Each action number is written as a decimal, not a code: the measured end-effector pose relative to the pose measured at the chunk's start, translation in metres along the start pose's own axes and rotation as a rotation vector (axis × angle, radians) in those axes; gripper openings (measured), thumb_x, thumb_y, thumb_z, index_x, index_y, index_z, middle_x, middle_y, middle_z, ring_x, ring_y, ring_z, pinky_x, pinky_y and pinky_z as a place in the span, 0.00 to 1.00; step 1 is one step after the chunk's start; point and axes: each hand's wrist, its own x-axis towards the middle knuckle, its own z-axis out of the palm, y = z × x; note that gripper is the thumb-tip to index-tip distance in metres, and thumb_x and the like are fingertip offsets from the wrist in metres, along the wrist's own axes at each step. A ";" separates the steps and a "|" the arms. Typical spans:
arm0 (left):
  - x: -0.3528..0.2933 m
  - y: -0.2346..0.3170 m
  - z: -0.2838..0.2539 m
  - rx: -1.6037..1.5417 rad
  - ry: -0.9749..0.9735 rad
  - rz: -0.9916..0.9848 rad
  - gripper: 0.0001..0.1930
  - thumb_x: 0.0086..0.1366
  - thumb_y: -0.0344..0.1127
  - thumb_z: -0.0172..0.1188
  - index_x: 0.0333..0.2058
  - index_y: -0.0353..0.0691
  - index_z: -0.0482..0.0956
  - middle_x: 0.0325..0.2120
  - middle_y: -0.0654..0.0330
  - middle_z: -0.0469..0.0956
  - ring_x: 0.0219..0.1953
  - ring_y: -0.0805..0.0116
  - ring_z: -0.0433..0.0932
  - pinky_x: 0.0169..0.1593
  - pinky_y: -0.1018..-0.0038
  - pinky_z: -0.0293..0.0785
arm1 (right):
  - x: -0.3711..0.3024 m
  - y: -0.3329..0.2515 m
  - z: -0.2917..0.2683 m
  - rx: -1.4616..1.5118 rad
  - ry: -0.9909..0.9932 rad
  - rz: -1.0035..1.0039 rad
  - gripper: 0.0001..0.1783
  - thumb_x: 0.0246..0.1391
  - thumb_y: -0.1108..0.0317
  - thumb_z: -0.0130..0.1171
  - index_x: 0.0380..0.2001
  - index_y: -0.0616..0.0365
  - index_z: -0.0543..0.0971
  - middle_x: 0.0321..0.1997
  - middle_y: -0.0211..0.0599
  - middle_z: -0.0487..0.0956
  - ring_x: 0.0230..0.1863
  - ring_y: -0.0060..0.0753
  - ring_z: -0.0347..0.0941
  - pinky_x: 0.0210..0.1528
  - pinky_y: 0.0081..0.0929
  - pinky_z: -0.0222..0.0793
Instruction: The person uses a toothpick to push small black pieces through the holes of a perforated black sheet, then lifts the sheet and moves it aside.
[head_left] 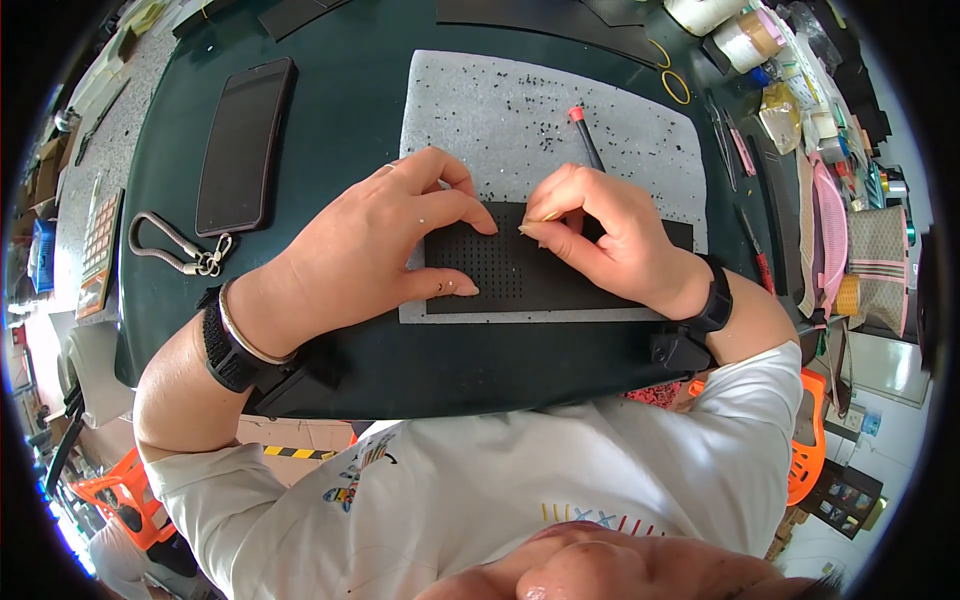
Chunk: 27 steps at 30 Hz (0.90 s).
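A thin black sheet (560,285) punched with rows of small holes lies on a pale grey padded mat (480,90), over its near part. My left hand (375,235) rests at the sheet's left end, fingers and thumb spread around the holes and holding nothing. Just right of the hole rows, my right hand (625,240) is closed in a pinch of thumb and forefinger above the sheet. Whatever is between those fingertips is too small to make out. Behind it lies a slim tool with a black shaft and red end (577,116), partly hidden by the hand.
Small black bits are scattered over the mat. A dark phone (243,150) with a wrist strap (165,240) lies left on the green table (340,100). Yellow-handled scissors (676,87), tweezers (719,140), a red-handled tool (765,270) and tape rolls (745,42) line the right side.
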 end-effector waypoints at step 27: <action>0.000 -0.001 0.001 0.017 0.027 0.025 0.24 0.52 0.38 0.80 0.49 0.47 0.84 0.50 0.59 0.74 0.51 0.55 0.79 0.55 0.63 0.80 | 0.004 0.004 0.005 -0.054 0.058 0.008 0.08 0.63 0.79 0.66 0.40 0.60 0.76 0.39 0.34 0.82 0.30 0.18 0.75 0.32 0.18 0.72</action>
